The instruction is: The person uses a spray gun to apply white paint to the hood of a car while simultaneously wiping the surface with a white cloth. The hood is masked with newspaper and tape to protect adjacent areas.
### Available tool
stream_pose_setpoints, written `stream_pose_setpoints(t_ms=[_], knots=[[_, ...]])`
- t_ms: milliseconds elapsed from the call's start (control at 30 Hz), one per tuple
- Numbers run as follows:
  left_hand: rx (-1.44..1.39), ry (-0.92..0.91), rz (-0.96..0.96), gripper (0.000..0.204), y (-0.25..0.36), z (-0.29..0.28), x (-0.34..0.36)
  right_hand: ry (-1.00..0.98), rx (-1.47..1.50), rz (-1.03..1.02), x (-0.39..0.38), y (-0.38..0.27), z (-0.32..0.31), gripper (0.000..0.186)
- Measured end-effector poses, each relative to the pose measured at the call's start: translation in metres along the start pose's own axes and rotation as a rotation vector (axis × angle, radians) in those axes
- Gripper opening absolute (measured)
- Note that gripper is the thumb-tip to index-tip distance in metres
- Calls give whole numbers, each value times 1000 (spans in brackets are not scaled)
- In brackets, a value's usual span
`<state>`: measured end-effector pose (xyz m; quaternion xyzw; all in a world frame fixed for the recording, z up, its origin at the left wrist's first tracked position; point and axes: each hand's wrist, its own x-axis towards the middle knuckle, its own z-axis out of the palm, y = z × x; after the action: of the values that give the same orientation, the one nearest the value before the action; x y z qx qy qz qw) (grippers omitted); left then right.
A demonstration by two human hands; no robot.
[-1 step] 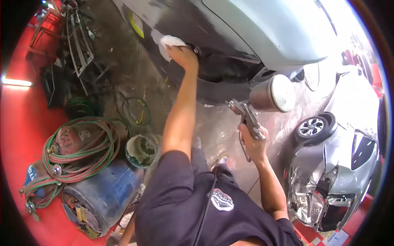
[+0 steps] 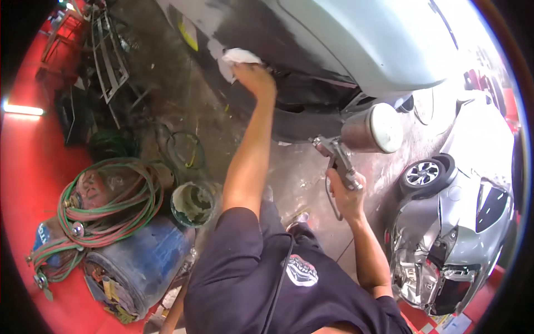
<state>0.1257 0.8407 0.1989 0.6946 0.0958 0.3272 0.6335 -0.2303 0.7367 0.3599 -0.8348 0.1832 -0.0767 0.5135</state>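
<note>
With the left hand gripping the white cloth at the upper centre of the frame, apply flat, even pressure to the dark car panel, and hold the spray gun, clamped in the right hand right of centre, clear of it.

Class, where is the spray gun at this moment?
In the head view, the spray gun is right of centre, in the person's right hand, just below the dark car bumper.

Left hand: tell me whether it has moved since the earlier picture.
Yes: the left hand has moved slightly to the right, judged against the blue drum.
</note>
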Motion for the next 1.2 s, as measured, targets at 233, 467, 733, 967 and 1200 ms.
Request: stream_pose_setpoints(t_ms=[233, 467, 733, 967, 1200], knots=[[-70, -350, 20, 17, 72, -58, -39, 36, -27, 102, 18, -23, 8, 20], [-371, -455, 375, 40, 169, -44, -67, 176, -17, 7, 34, -54, -31, 26], [417, -478, 853, 41, 153, 68, 39, 187, 19, -81, 50, -43, -81, 31], [470, -366, 922, 47, 171, 86, 60, 207, 36, -154, 47, -19, -140, 33], [309, -614, 877, 52, 215, 21, -134, 127, 196, -31, 62, 6, -159, 36]])
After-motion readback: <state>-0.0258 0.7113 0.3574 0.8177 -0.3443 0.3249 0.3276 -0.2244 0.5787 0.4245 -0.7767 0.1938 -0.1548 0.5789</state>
